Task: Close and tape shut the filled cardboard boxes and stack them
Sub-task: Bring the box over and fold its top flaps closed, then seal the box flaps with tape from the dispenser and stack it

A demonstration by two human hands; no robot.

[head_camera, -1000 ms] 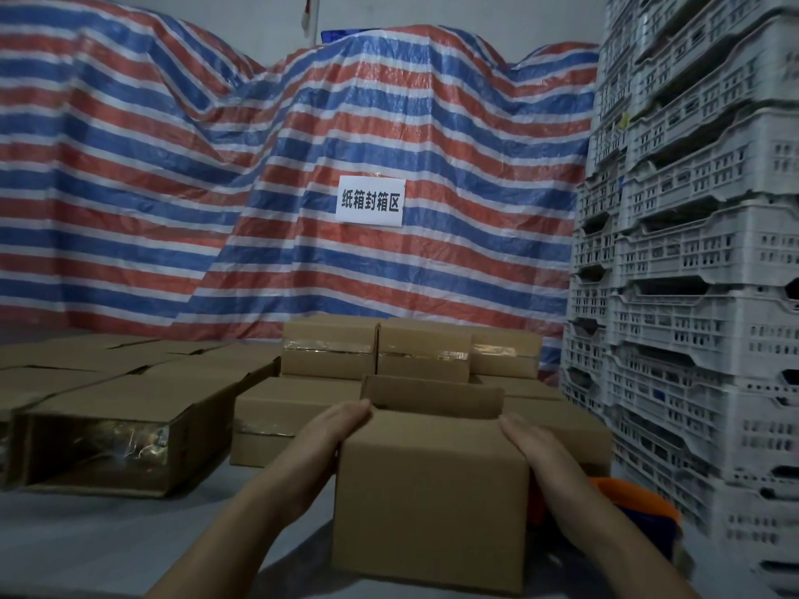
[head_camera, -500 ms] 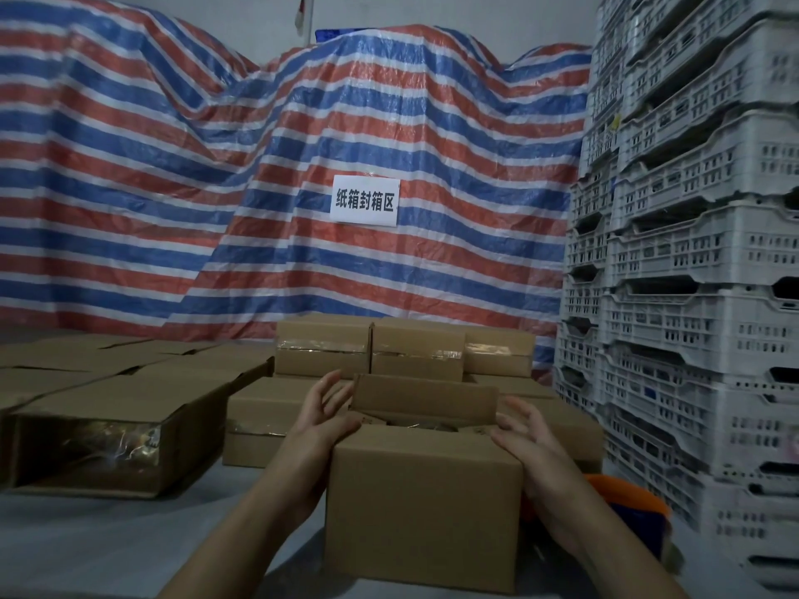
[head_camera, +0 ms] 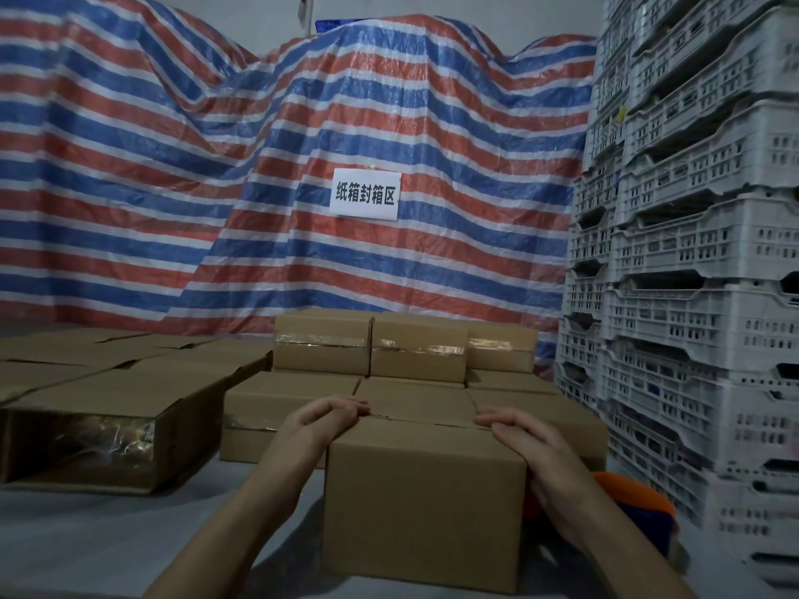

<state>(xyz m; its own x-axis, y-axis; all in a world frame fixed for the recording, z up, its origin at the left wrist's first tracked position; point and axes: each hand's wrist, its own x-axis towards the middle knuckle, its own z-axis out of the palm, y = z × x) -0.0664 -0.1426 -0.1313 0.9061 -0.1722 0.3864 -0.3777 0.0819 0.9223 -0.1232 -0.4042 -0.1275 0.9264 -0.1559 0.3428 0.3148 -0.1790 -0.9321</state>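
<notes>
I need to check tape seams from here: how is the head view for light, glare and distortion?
Head view: dim overall, the table and the near box murky; both hands readable and sharp enough; glare on the tape of the back boxes and the left box; wide-angle bending leans the crates at the right edge.

A plain brown cardboard box (head_camera: 426,508) sits on the grey table (head_camera: 86,538), its top flaps folded down, with the left hand (head_camera: 322,419) and right hand (head_camera: 525,440) pressing flat on its upper corners. Behind it, taped brown boxes (head_camera: 372,348) are stacked in two layers before a red, white and blue striped tarpaulin (head_camera: 259,166) bearing a white paper sign (head_camera: 365,194). Grey slotted plastic crates (head_camera: 691,252) tower at the right, above an orange and blue tape dispenser (head_camera: 635,516).
</notes>
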